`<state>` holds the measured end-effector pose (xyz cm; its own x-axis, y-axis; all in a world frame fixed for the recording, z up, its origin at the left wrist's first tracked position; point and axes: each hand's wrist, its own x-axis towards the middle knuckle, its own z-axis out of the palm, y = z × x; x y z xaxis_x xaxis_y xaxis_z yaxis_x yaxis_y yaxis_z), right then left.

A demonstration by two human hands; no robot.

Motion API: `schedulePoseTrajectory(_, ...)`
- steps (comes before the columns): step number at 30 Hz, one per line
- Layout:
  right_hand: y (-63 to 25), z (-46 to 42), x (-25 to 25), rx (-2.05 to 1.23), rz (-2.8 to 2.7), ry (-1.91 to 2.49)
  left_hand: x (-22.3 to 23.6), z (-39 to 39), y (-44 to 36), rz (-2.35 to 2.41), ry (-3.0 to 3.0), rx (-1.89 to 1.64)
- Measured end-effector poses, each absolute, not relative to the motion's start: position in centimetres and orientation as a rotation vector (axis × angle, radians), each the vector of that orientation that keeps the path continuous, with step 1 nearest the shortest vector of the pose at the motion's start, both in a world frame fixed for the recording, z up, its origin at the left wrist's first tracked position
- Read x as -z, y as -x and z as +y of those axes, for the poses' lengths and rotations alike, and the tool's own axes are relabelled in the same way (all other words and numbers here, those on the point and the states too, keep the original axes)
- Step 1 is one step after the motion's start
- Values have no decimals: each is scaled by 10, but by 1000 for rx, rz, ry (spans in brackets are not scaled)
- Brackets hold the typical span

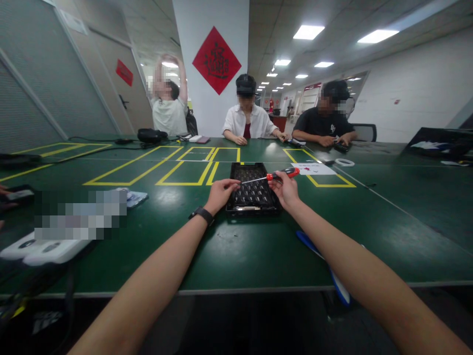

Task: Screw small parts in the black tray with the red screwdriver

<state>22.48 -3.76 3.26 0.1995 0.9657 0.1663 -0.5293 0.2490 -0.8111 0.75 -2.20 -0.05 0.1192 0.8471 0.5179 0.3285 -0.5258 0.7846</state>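
My right hand [285, 190] grips a screwdriver [275, 175] by its red and black handle. Its thin metal shaft points left, held nearly level over an open black case [233, 213]. My left hand [220, 193], a dark band on its wrist, is closed in a pinch at the tip of the shaft. Whatever is between those fingertips is too small to make out. Rows of small metal bits [253, 190] fill the case, which lies flat on the green table [236, 256]. A silvery strip [248, 208] shows at its near edge.
A blue and white long object [342, 288] lies partly under my right forearm, over the table's front edge. White devices [55, 251] stand at left. A printed sheet [318, 169] and a white ring [344, 162] lie right. People [251, 118] are across the table.
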Motion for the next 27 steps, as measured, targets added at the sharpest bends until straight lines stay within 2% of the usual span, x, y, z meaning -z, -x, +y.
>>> schedulePoseTrajectory(6,-223,-39,-32,-1149,-823,675,-1,-23,-15,1118,-1749,-1381)
schedulePoseTrajectory(27,-220,-40,-31,-1056,-870,668,2,-20,-20,1241,-1801,-1366)
